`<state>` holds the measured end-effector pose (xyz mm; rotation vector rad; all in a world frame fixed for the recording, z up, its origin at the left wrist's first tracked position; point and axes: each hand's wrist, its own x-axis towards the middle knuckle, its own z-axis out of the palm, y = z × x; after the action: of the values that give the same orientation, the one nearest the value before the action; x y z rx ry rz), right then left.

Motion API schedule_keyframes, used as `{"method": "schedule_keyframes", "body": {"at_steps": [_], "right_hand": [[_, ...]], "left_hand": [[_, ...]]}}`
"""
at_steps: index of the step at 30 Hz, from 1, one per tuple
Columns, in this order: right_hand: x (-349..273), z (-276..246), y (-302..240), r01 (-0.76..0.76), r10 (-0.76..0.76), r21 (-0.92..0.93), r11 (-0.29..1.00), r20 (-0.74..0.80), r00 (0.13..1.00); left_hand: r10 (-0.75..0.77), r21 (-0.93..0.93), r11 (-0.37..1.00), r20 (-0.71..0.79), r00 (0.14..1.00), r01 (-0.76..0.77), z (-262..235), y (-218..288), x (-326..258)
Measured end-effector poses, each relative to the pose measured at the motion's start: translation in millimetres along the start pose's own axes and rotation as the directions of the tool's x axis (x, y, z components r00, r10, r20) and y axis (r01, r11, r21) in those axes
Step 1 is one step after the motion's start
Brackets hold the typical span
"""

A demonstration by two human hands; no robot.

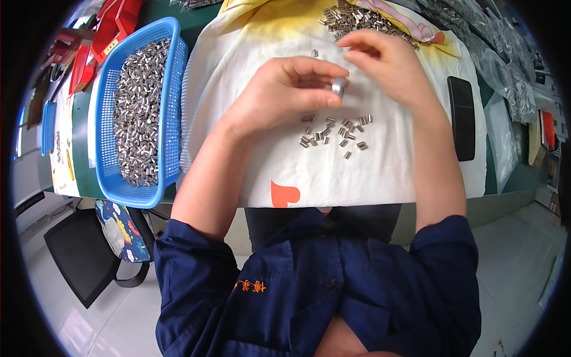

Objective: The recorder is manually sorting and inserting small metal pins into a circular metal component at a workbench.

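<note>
My left hand is closed, with thumb and fingers pinching a short, shiny metal ring above the white cloth. To its right and a little farther off, my right hand has its fingers bent, with a gap between the thumb and fingertips. Nothing shows in that gap. Just beyond the right hand lies a heap of small metal cylinders. Several loose metal cylinders are scattered on the cloth nearer to me, below both hands. A single metal cylinder rests beyond my left fingers.
A blue perforated basket full of small metal cylinders stands at the left. Red bins are behind it. A black phone lies on the cloth's right side. Clear plastic bags crowd the right edge. A black chair is at lower left.
</note>
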<state>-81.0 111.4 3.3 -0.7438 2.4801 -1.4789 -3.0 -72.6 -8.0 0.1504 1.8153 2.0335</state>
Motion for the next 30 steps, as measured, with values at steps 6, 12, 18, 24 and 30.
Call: {"method": "schedule_keyframes", "body": {"at_steps": [6,12,18,24,30], "right_hand": [[22,40,6,0.317,-0.277,-0.523,0.791,0.155,0.948],[8,33,-3,0.239,-0.245,-0.433,0.869,0.043,0.969],[-25,21,-3,-0.014,0.029,0.293,0.956,-0.046,0.999],[-30,31,-5,0.122,-0.108,0.083,0.989,-0.152,0.982],[-35,31,-14,0.333,-0.371,-0.178,0.926,-0.263,0.891]], "left_hand": [[0.279,-0.202,0.924,-0.227,0.933,-0.325,-26,-4,6],[0.223,-0.161,0.946,-0.302,0.927,-0.280,-24,-8,10],[0.158,-0.118,0.977,-0.174,0.972,-0.180,-5,-10,8],[0.114,-0.089,0.987,-0.182,0.977,-0.132,-4,-15,9],[0.093,-0.044,0.993,-0.251,0.963,-0.108,7,-4,4]]}}
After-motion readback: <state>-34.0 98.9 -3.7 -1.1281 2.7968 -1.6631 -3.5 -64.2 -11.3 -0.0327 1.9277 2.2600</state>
